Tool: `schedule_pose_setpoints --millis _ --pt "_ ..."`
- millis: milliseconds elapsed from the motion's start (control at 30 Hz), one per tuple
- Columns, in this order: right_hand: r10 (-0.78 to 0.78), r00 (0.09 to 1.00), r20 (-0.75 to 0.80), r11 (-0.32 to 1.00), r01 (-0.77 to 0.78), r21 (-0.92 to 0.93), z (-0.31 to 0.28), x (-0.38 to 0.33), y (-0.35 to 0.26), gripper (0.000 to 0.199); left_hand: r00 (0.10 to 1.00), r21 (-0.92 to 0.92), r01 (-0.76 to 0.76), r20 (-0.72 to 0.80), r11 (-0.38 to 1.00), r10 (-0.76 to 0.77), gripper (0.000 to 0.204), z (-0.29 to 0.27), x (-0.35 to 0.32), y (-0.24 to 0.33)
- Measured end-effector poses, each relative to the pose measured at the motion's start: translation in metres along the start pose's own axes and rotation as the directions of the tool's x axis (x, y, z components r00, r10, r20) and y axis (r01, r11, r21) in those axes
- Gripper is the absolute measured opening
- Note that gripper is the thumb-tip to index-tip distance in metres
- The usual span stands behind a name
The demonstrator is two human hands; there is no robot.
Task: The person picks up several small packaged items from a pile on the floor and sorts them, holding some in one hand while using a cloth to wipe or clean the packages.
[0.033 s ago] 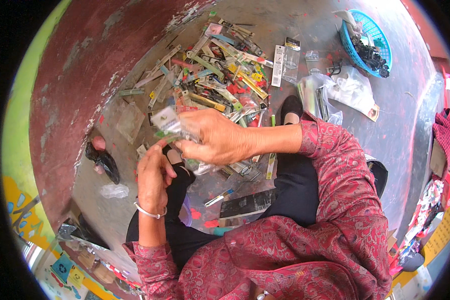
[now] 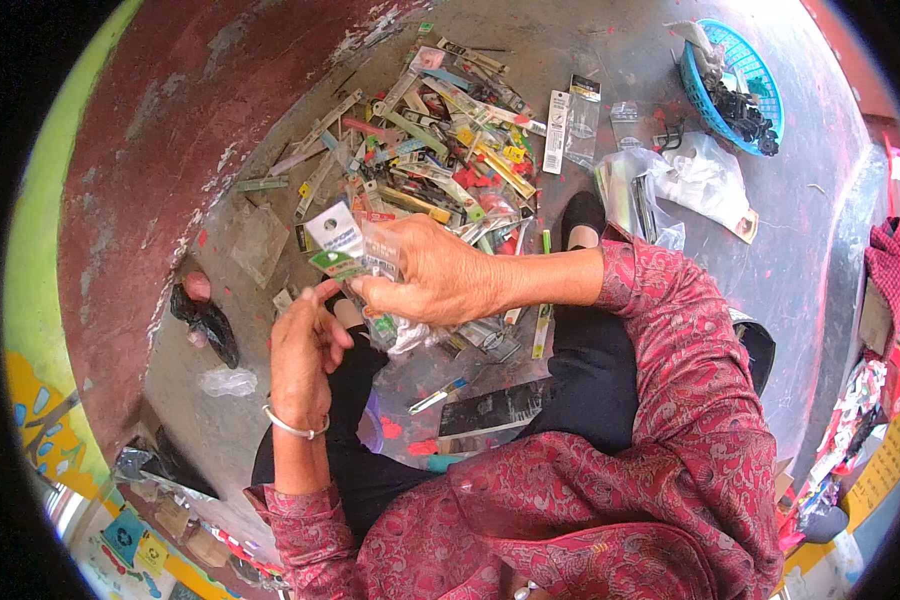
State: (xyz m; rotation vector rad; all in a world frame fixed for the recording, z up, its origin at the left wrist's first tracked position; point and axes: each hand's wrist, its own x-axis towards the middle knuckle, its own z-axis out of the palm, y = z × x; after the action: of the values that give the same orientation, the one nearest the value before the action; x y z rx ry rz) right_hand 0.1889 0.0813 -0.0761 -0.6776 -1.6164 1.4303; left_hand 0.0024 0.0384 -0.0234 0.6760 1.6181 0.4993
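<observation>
My right hand [image 2: 435, 272] is closed round a bundle of clear plastic packets, with a white and green header card [image 2: 336, 238] sticking out toward the left. Crumpled clear plastic [image 2: 410, 338] hangs below its fingers. My left hand [image 2: 305, 345], with a white bangle at the wrist, is just below the card. Its fingers are apart and slightly bent, with nothing visible between them; one fingertip is close to the card's lower edge, and I cannot tell if it touches. Beyond both hands lies a heap of long, narrow packages [image 2: 440, 150] in many colours.
At the far right stands a blue plastic basket [image 2: 778, 90] holding dark pieces. White plastic bags [image 2: 705, 180] lie nearer. A dark flat sheet [image 2: 495, 408] is between my legs. On the left are a black and pink bundle [image 2: 210, 325] and a red-brown wall [image 2: 135, 200].
The header card, blurred before, now shows sharply and has tilted slightly. The left fingertip has drawn a little away from it; the right hand has hardly moved.
</observation>
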Motion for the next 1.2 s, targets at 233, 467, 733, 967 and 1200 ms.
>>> schedule_pose_setpoints --millis 233,467,733,967,1200 --pt "0.445 0.836 0.321 0.818 -0.525 0.236 0.015 -0.003 0.003 0.018 0.901 -0.165 0.057 0.433 0.985 0.020 0.057 0.014 -0.014 -0.007" --pt "0.533 0.695 0.483 0.781 -0.623 0.034 0.000 0.010 0.010 0.036 0.857 0.090 0.152 0.484 0.984 -0.176 0.035 0.006 -0.014 -0.011" --pt "0.554 0.809 -0.196 0.555 -0.534 -0.637 -0.081 0.020 0.192 0.027 0.996 -0.339 0.044 0.094 0.940 -0.012 0.029 -0.004 -0.010 -0.010" --pt "0.481 0.835 -0.268 0.208 -0.406 -0.890 -0.027 -0.004 0.245 0.021 0.998 -0.503 0.056 0.052 0.862 -0.035 0.029 -0.003 -0.013 0.000" --pt "0.636 0.755 0.158 0.370 -0.119 -0.921 0.015 -0.020 0.233 0.016 0.995 -0.451 0.056 0.098 0.891 -0.013 0.024 -0.002 -0.014 0.003"
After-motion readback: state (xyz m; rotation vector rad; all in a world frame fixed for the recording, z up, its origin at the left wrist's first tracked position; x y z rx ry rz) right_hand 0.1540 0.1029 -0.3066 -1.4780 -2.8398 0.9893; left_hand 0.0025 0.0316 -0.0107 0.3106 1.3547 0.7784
